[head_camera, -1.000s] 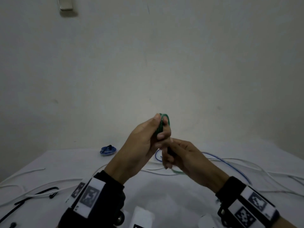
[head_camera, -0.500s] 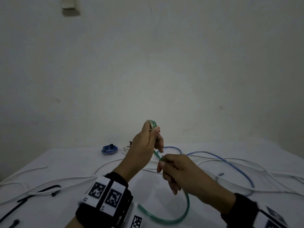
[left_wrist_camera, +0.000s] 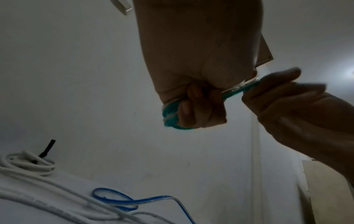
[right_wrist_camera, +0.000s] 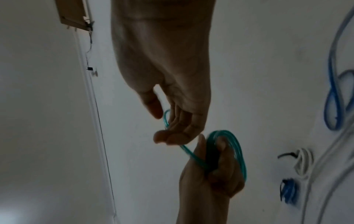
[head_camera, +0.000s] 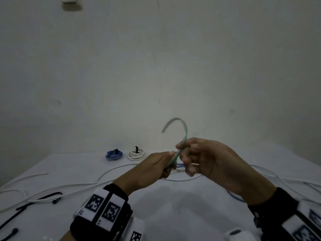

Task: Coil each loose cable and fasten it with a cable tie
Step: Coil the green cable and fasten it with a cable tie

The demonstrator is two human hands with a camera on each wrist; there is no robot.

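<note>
The green cable is up in the air above the white table, most of it wound into a small coil inside the left hand, whose fingers are curled tight round the loops. Its free end arcs upward past the right hand, which pinches the strand between thumb and fingertips. Behind on the table lie a tied blue coil and a tied white coil, with loose white cables and a loose blue cable sprawled around.

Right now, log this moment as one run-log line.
left hand grips coiled translucent green cable | right hand guides its free tail | two tied coils on table | tie not yet on
</note>
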